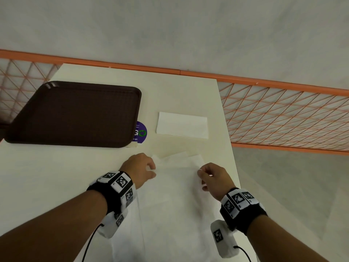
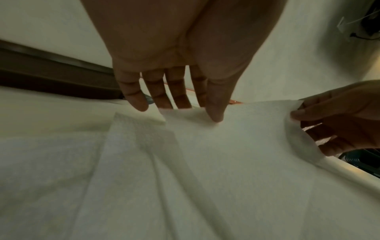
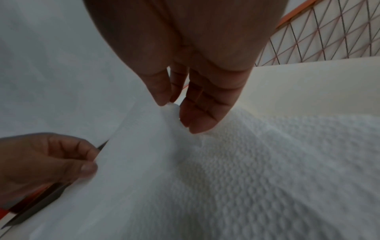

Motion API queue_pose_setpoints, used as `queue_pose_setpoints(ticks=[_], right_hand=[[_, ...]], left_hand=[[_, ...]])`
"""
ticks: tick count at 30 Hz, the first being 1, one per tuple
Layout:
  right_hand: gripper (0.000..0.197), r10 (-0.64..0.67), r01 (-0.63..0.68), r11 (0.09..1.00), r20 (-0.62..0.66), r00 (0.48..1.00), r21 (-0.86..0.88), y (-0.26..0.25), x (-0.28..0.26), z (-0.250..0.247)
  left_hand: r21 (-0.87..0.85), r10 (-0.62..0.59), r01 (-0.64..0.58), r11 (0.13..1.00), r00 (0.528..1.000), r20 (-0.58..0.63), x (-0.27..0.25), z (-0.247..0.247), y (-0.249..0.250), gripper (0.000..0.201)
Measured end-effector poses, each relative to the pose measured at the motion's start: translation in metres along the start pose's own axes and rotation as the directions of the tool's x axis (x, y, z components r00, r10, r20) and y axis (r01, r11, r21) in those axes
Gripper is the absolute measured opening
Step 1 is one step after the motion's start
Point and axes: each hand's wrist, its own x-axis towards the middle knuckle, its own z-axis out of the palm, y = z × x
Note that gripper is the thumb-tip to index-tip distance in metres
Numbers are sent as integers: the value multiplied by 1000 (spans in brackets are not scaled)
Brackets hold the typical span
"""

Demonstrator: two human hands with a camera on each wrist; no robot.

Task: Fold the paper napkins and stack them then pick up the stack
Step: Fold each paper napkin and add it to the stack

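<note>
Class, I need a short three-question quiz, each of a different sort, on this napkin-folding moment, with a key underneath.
1. True or false: the folded napkin lies on the brown tray.
2. Multiple choice: the left hand and right hand each pinch (A) the tray's rim, (B) a far corner of the open napkin, (C) the purple sticker.
3. Fill the gap: the folded napkin lies on the table, to the ___ of the tray in the head view.

Key: 1 false; 2 B; 3 right.
</note>
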Motion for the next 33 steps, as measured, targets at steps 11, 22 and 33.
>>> queue_pose_setpoints(ticks=[11, 22, 33], right_hand=[[13, -114, 109, 975, -13, 993, -192, -17, 9, -12], [18, -249, 352, 800, 264, 932, -486, -44, 8, -12], [20, -135, 466, 652, 513, 848, -598, -44, -22, -17]], left_hand=[[145, 205, -193, 970, 976, -73, 8, -36, 25, 11], [144, 291, -302, 942, 953, 88, -16, -35, 19, 9], [62, 191, -195, 979, 979, 64, -14, -28, 22, 21]])
